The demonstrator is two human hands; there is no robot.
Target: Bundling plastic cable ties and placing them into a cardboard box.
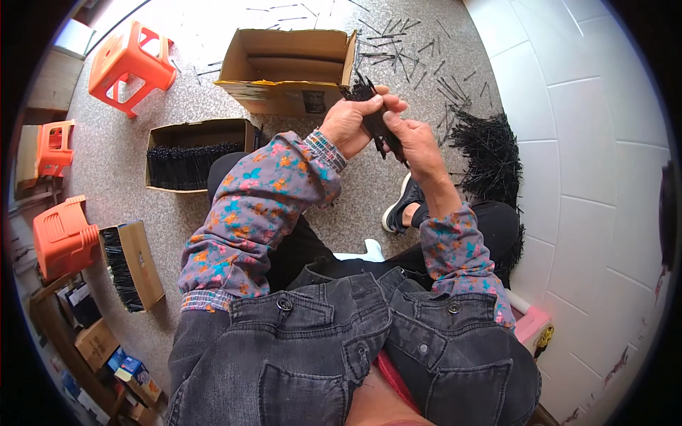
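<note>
Between my two hands is a bundle of thin black sticks (379,129), their uneven ends poking out above and below. My left hand (348,125) is closed round the bundle's upper left side, thumb across it. Closed on its lower right side, my right hand (418,144) presses the thumb against the sticks. What the sticks are exactly, I cannot tell. Just beyond my left hand stands an open cardboard box (284,96) with little visible inside. A smaller box (199,186) to the left holds upright black sticks (190,160) packed in rows.
A large heap of black sticks (490,153) lies by the white tiled wall (590,163) on the right. Loose sticks (398,50) are scattered on the speckled floor beyond. Orange plastic stools (131,67) and another filled box (142,263) stand left. My shoe (405,206) is below my hands.
</note>
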